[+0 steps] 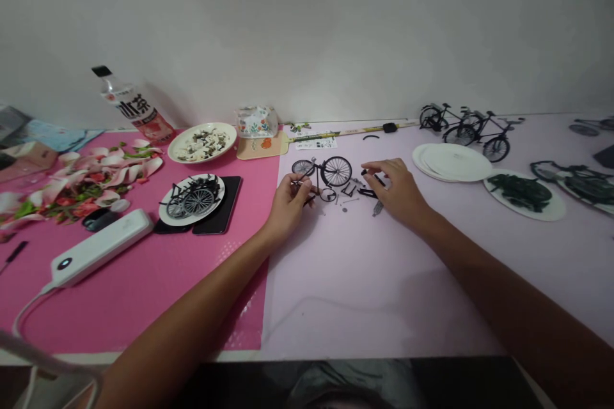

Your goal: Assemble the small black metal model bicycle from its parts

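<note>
My left hand is closed on a small black model bicycle, which has two spoked wheels and a thin frame. Fingers cover part of the frame. To its right, the thumb and forefinger of my right hand pinch a small black part whose exact kind is too small to make out. Under and beside that hand lies a black piece, partly hidden. Several loose small bits lie between the hands, among them a black angular bracket and a thin rod.
Finished model bicycles stand at the back right, behind white plates and a plate of dark parts. Leftward, a plate of wheels rests on black phones. Further left are a power bank, a bottle and petals.
</note>
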### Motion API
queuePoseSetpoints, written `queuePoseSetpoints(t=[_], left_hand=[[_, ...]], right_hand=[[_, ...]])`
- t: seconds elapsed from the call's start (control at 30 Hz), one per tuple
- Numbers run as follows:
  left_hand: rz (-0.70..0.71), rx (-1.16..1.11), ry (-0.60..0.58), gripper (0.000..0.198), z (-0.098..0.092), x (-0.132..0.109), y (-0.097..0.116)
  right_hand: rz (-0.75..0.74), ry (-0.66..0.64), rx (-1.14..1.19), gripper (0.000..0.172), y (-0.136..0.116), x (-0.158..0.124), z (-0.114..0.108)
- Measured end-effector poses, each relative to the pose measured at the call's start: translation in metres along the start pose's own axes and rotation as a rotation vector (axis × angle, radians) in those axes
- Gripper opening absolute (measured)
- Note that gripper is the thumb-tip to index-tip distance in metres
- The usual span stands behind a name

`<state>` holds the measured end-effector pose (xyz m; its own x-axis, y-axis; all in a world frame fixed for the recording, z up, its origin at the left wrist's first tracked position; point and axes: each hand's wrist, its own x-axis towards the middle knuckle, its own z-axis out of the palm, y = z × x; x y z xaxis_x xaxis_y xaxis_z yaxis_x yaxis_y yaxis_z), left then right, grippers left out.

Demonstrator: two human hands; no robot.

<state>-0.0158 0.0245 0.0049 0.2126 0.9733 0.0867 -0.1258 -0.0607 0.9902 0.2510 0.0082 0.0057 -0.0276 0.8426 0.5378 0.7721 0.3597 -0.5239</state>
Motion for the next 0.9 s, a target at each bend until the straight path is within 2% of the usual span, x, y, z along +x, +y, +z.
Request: queuePoseSetpoints(t=[0.23,0.4,0.5,0.7,0.9], left_hand=[[-0.125,-0.229,-0.012,0.045,-0.003,-0.002,0.005],[-0.186,-0.338,-0.017,0.045,-0.003,0.001,0.002],[-0.223,-0.385,-0.024,0.045,-0.004,0.002,0.003],[-0.271,-0.422,-0.033,0.041,-0.005,0.0,0.007],[-0.261,-0.416,-0.036,0.043,-0.007,0.001,0.006]], right_hand=[[-0.008,-0.09,-0.16,0.025,0.035,0.002,0.004],[-0.049,-0.117,-0.163,0.026,0.041,0.002,0.003],[-0.041,-0.081,-0.16,0.026,0.037,0.003,0.002],[-0.005,0.1,-0.165,0.026,0.028,0.008,-0.007],[0.013,0.108,-0.163,0.026,0.033,0.01,-0.013]])
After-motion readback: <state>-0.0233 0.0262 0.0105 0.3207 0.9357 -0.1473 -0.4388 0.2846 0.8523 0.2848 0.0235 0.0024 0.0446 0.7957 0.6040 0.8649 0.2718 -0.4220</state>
